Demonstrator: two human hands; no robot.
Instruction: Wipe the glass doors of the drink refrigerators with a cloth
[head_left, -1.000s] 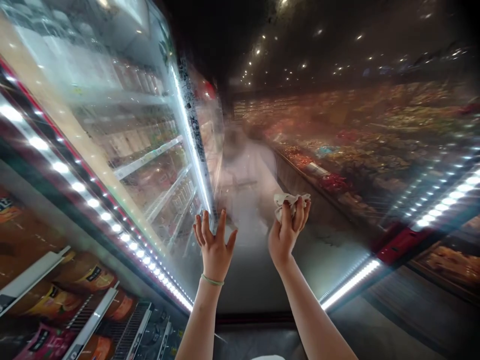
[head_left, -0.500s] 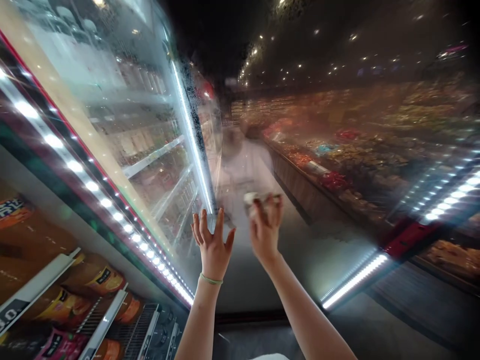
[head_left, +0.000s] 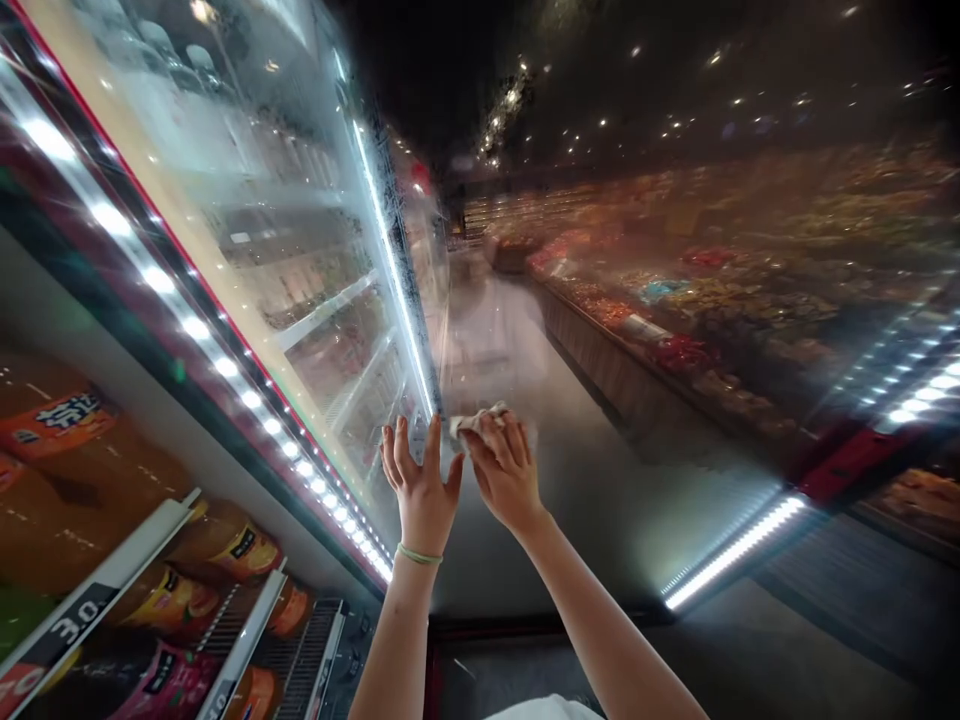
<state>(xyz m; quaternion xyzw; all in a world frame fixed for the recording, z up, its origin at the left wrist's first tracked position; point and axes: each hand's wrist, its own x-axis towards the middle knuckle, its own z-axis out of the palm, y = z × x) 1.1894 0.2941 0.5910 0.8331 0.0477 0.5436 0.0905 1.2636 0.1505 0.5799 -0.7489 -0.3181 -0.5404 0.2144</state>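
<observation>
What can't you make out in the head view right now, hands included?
- Cloth: mostly hidden behind the right hand.
- Left palm: faces away, behind the back of the hand; contact can't be confirmed.
- Pale figure: blurred, no detail.
- Upper-left bottles: hazy, labels unreadable.
- Large orange bottle: cut off by the left edge.

shop interior, drink bottles (head_left: 225, 540) on refrigerated shelves, price label (head_left: 75, 625) reading 3.0, packaged goods (head_left: 660, 290) in reflection

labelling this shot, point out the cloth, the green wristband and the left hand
cloth (head_left: 466, 424): head view, its left end
green wristband (head_left: 421, 555): head view, its front
left hand (head_left: 426, 497): head view, back of hand
</observation>
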